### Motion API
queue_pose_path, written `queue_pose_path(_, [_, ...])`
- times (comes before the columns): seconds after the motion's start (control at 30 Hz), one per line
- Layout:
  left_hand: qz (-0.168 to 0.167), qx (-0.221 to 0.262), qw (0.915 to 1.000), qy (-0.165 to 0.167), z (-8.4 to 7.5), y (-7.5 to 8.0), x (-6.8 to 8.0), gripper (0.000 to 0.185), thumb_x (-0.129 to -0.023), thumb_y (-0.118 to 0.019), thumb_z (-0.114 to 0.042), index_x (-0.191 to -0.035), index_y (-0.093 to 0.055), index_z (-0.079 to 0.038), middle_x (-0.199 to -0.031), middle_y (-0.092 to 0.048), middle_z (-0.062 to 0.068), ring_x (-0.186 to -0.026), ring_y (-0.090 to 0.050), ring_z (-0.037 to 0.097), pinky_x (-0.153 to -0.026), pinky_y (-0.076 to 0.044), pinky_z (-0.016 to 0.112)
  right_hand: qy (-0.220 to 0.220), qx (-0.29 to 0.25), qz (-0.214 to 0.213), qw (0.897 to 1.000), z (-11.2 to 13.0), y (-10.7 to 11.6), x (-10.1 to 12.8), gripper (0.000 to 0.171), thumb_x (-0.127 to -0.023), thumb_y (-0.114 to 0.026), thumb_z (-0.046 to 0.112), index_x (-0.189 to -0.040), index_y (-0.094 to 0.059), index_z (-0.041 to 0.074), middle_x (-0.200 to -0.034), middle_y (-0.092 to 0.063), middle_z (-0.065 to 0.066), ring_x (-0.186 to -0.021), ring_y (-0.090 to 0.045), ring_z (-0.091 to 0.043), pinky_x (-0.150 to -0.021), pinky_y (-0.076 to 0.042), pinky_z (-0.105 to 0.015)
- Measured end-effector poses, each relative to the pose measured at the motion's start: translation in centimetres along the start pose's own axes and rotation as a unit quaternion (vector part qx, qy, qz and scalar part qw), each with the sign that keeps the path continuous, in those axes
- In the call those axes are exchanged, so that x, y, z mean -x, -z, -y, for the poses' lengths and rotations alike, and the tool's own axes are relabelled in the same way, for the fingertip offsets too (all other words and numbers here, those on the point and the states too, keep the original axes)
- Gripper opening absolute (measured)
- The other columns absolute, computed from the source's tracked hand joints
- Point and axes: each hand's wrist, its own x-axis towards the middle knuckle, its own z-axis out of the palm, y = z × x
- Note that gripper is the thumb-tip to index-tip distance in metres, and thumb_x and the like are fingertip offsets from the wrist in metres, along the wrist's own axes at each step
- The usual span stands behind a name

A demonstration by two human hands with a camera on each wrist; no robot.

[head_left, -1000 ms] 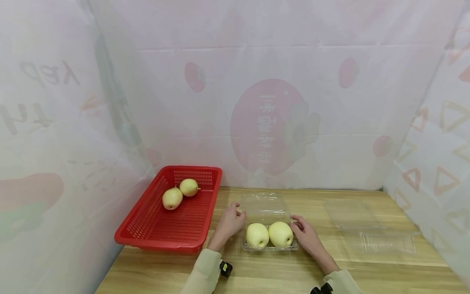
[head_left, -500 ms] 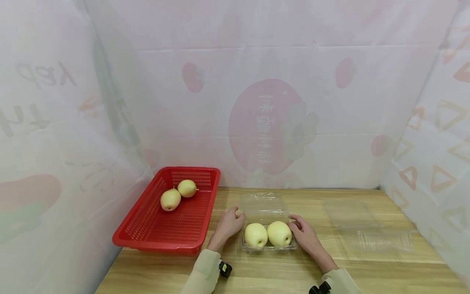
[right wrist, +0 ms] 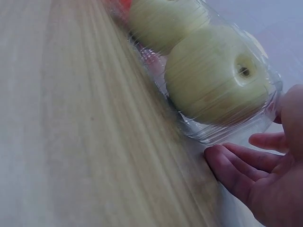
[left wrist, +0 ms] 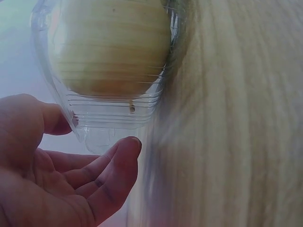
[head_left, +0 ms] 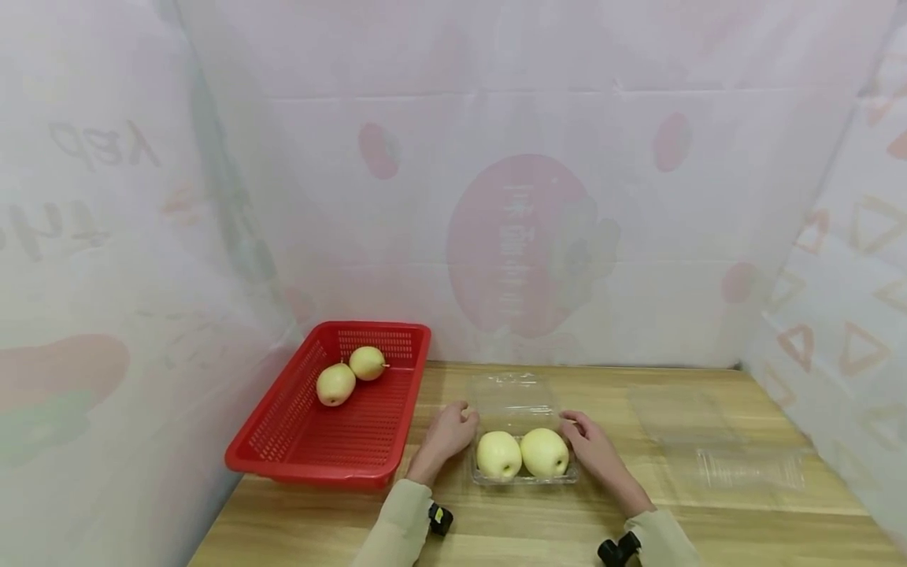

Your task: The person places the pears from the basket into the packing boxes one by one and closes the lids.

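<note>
Two pale yellow pears (head_left: 545,453) sit side by side in a clear plastic clamshell box (head_left: 524,479), whose lid (head_left: 513,394) lies folded back behind them. My left hand (head_left: 449,433) is at the box's left side; in the left wrist view its thumb (left wrist: 57,120) touches the rim while curved fingers (left wrist: 120,165) lie close under the end wall. At the right side, my right hand (head_left: 594,453) holds the box, its fingertips (right wrist: 218,158) against the lower edge in the right wrist view. That thumb is partly hidden behind the rim.
To the left, a red plastic basket (head_left: 237,455) contains two more pears (head_left: 336,384). Another clear plastic box (head_left: 751,468) lies open on the wooden table (head_left: 538,524) at the right. Printed cloth walls (head_left: 397,236) enclose the back and sides.
The left hand's fingers have drawn in slightly at the box's back left corner. The pears and box stay where they were; the head view shifts a little.
</note>
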Motion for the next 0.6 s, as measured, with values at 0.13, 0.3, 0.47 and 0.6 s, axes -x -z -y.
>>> queue_pose_path(0.13, [0.002,0.004,1.0000,0.004,0.0,-0.2,-0.1,0.051,-0.097,-0.051,-0.030,-0.134,-0.054,0.005,-0.122,-0.067,0.020,-0.115,-0.062,0.032,-0.096,-0.049,0.050,-0.002,-0.015,0.003,1.000,-0.1,0.1,-0.6,0.041,-0.102,-0.050,0.025,-0.133,-0.055,-0.002,-0.098,-0.068,-0.012,-0.070,-0.057,-0.010,-0.061,-0.048,-0.023])
queue_pose_path(0.3, [-0.001,0.004,1.0000,0.003,0.0,-0.1,0.0,0.050,-0.097,-0.051,-0.030,-0.134,-0.055,0.004,-0.121,-0.068,0.020,-0.114,-0.063,0.032,-0.095,-0.050,0.049,-0.006,-0.027,0.013,1.000,-0.1,0.0,-1.2,0.042,-0.102,-0.051,0.026,-0.133,-0.054,-0.002,-0.080,-0.060,-0.007,-0.054,-0.051,-0.011,-0.051,-0.045,-0.024])
queue_pose_path(0.47, [-0.004,0.006,1.0000,0.006,0.0,0.0,0.2,0.050,-0.097,-0.052,-0.029,-0.134,-0.055,0.004,-0.119,-0.068,0.021,-0.109,-0.065,0.029,-0.093,-0.051,0.048,-0.003,-0.031,0.022,0.999,-0.1,-0.1,-1.6,0.045,-0.102,-0.050,0.027,-0.134,-0.052,-0.004,-0.080,-0.059,-0.008,-0.055,-0.051,-0.011,-0.050,-0.045,-0.024])
queue_pose_path(0.6, [0.003,0.008,1.0000,0.005,0.0,0.0,0.3,0.050,-0.097,-0.052,-0.029,-0.134,-0.054,0.004,-0.116,-0.069,0.019,-0.103,-0.066,0.026,-0.091,-0.051,0.047,-0.012,-0.040,0.027,0.999,-0.1,0.0,-1.6,0.043,-0.102,-0.051,0.023,-0.135,-0.051,-0.005,-0.083,-0.060,-0.008,-0.058,-0.052,-0.012,-0.050,-0.046,-0.025])
